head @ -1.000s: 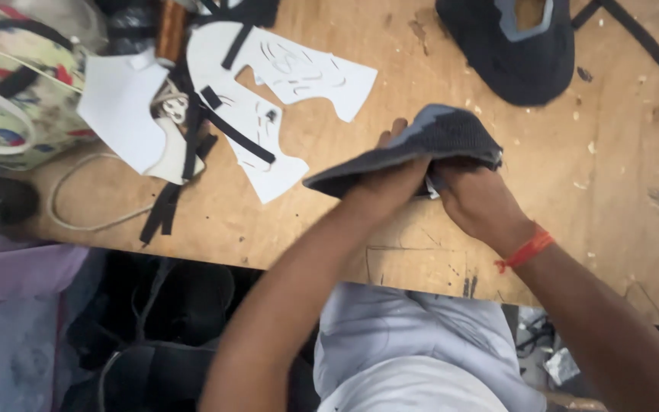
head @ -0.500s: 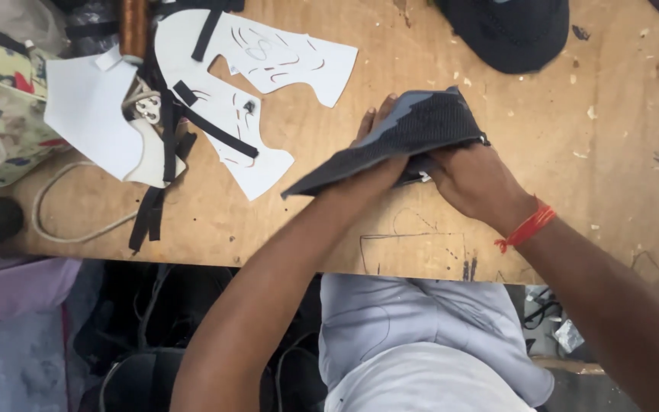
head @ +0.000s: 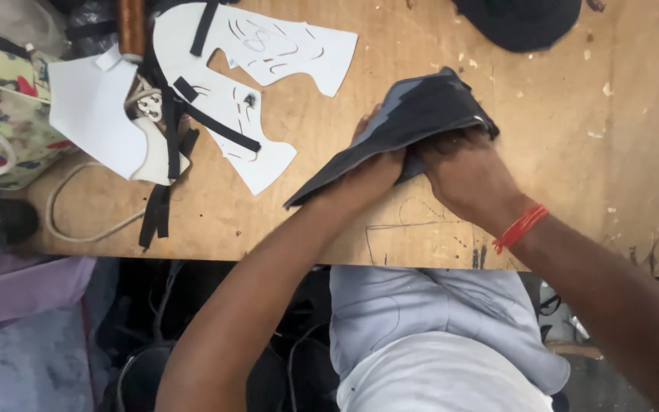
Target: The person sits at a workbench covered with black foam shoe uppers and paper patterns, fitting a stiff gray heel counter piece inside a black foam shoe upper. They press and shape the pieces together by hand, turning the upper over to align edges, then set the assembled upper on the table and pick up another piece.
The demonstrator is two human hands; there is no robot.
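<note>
Head view showed my left fingers (head: 371,126) pushed under the dark fabric piece (head: 406,122), mostly hidden, with only a tip or two peeking past its far edge. I could not tell how tightly they were curled; the left hand (head: 371,172) seemed to be inside a fold, propping it from below. My right hand (head: 463,172) sat just beside it, fingers bent down and pinching the near right edge of the same piece, a red thread band (head: 520,227) at the wrist.

The fabric lay on the wooden table (head: 558,152), roughly at its middle, folded into a long wedge that tapered toward the near left. Both hands touched it, and it rested on the board rather than being lifted clear.

As I judged it, the piece was already cut and doubled over, and I was partway through shaping or pressing the fold. I saw no stitching, glue or tool at my hands, so any joining looked undone.

Further left lay white paper patterns (head: 268,53) with pen marks, crossed by black straps (head: 207,122). A patterned bag (head: 1,114) sat at the far left edge, and another dark piece (head: 520,19) lay at the far side of the table.
</note>
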